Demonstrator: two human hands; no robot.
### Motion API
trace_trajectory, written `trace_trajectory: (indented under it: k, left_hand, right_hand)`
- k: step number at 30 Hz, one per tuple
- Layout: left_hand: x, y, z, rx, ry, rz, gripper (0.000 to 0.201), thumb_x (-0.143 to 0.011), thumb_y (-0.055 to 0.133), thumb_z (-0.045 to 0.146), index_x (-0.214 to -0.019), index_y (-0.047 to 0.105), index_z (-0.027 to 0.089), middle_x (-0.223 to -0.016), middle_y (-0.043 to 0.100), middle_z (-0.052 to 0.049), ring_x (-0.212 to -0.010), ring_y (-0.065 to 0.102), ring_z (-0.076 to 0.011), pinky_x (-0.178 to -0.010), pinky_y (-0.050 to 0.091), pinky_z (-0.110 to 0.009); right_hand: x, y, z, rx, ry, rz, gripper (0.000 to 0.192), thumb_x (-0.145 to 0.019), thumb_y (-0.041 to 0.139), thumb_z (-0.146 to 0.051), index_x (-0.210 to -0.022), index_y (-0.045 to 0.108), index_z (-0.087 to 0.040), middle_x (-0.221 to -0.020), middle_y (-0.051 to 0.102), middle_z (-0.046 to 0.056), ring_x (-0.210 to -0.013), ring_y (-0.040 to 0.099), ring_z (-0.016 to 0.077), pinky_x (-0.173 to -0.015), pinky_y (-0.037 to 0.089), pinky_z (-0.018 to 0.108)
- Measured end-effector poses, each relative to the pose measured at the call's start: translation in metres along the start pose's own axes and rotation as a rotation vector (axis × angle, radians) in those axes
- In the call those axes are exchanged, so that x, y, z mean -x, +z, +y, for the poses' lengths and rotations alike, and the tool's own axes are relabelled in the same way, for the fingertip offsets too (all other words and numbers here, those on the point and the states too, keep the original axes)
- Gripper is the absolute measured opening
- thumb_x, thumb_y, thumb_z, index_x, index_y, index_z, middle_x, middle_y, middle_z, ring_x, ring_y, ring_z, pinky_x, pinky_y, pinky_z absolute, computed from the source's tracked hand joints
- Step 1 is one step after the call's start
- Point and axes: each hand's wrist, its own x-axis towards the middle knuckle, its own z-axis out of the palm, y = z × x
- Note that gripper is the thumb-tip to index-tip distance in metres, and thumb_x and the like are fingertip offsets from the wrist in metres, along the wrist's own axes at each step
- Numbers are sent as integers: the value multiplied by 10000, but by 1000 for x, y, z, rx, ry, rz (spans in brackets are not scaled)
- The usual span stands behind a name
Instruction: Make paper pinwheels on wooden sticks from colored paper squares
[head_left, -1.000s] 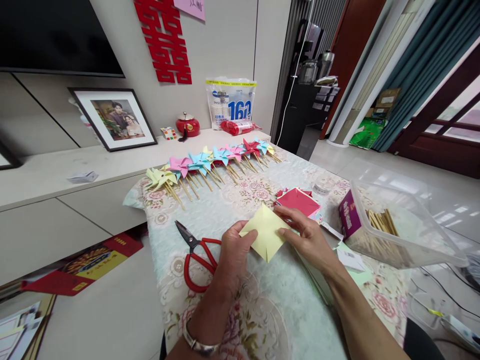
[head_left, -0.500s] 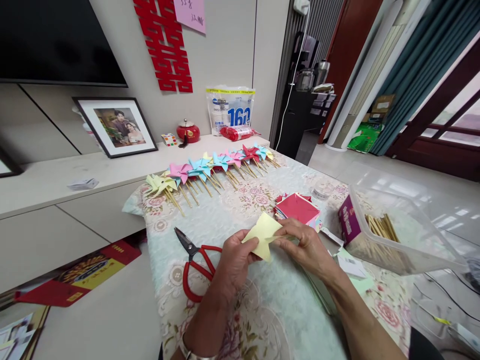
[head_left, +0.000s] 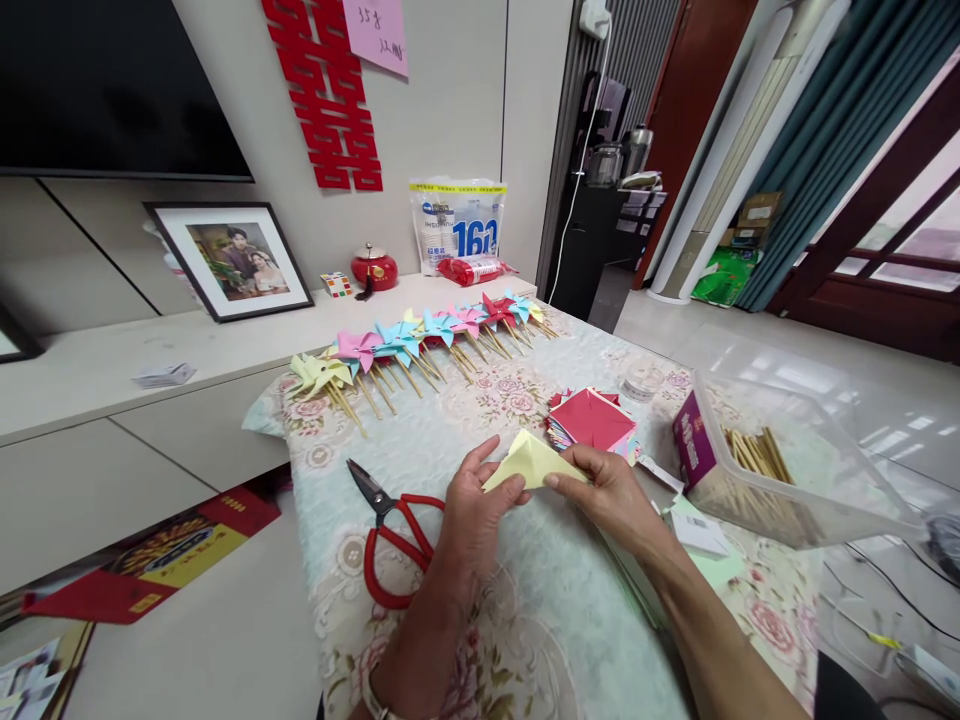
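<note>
A sheet of pale yellow paper [head_left: 531, 462], folded into a triangle, is held up over the table between both hands. My left hand [head_left: 480, 500] pinches its left corner, thumb in front. On the right corner, my right hand [head_left: 604, 490] grips with thumb and fingers. Left of my left hand lie red-handled scissors [head_left: 401, 540], blades pointing away. Just beyond my right hand rests a stack of cut coloured paper squares [head_left: 595, 420], red on top. A row of paper pinwheels [head_left: 401, 342] on wooden sticks lies along the far side of the table.
A clear plastic box [head_left: 810, 480] with wooden sticks [head_left: 757, 455] stands at the right. Near it are a small white box [head_left: 699, 533] and a roll of clear tape [head_left: 643, 380]. A cabinet top [head_left: 247, 345] with a framed photo [head_left: 236, 262] runs behind the floral tablecloth [head_left: 517, 385].
The yellow paper, spread out with its corners apart before, is now folded over into a triangle. My right hand has shifted slightly, its thumb now on the paper's right corner.
</note>
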Motion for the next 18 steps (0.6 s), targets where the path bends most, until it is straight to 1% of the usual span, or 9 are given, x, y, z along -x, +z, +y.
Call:
trace_trajectory:
  k: [1, 2, 4, 6, 9, 12, 15, 16, 18]
  left_hand:
    - [-1, -1, 0, -22, 2, 14, 839, -625, 836, 217, -1377, 484, 92, -962, 688, -79, -754, 669, -163, -666, 564, -272]
    - [-2, -2, 1, -55, 9, 15, 814, -634, 819, 208, -1370, 492, 89, -951, 690, -74, -726, 664, -152, -651, 555, -263]
    - [-3, -4, 2, -153, 20, -6, 775, -655, 782, 194, -1370, 500, 93, -928, 695, -57, -649, 644, -123, -624, 537, -253]
    - [-3, -5, 3, -259, 24, -35, 738, -663, 751, 180, -1357, 516, 95, -898, 697, -38, -580, 617, -102, -606, 524, -253]
    - [-4, -5, 0, -350, 50, -86, 690, -660, 723, 162, -1325, 546, 108, -852, 695, -15, -579, 610, -107, -596, 507, -249]
    - [-4, -3, -5, -319, 81, -97, 716, -647, 740, 163, -1333, 537, 134, -853, 696, -12, -611, 617, -117, -589, 497, -242]
    - [-3, -1, -7, -146, 61, -49, 827, -618, 816, 215, -1366, 470, 155, -981, 714, -62, -722, 666, -158, -618, 525, -261]
    - [-2, 0, -6, -94, 38, -44, 809, -606, 844, 244, -1329, 491, 150, -1011, 716, -83, -768, 677, -175, -633, 535, -270]
    - [1, 2, -4, -55, -31, -72, 647, -596, 878, 312, -1147, 594, 124, -972, 725, -105, -805, 681, -194, -653, 544, -281]
  right_hand:
    - [0, 1, 0, -47, 1, -16, 225, -780, 696, -382, -873, 684, -177, -723, 599, -17, -679, 534, 160, -612, 369, 266]
    - [0, 1, 0, -102, 10, -31, 329, -768, 715, -360, -1042, 686, -181, -795, 639, -6, -730, 575, 174, -651, 406, 275]
    - [1, 1, 1, -215, 43, -61, 659, -750, 746, -330, -1361, 543, -195, -913, 676, 17, -809, 628, 196, -712, 461, 299]
    - [1, 1, 2, -292, 80, -88, 852, -741, 767, -324, -1496, 393, -196, -941, 676, 26, -805, 644, 196, -699, 481, 304]
    - [1, 0, 4, -304, 91, -111, 921, -718, 798, -316, -1517, 363, -179, -828, 643, -11, -692, 609, 166, -599, 447, 272]
    - [0, 2, 6, -265, 106, -96, 882, -707, 794, -274, -1492, 407, -159, -701, 601, -52, -589, 553, 139, -529, 389, 250]
    - [-1, 4, 6, -348, 129, -25, 835, -705, 775, -256, -1462, 439, -155, -777, 681, -21, -665, 630, 161, -586, 448, 263]
    - [-1, 4, 5, -390, 133, 11, 829, -696, 780, -259, -1448, 449, -153, -827, 713, -1, -721, 664, 177, -628, 479, 275]
    - [-2, 6, 4, -458, 137, 83, 815, -669, 803, -272, -1408, 481, -150, -910, 755, 36, -825, 709, 210, -712, 525, 303]
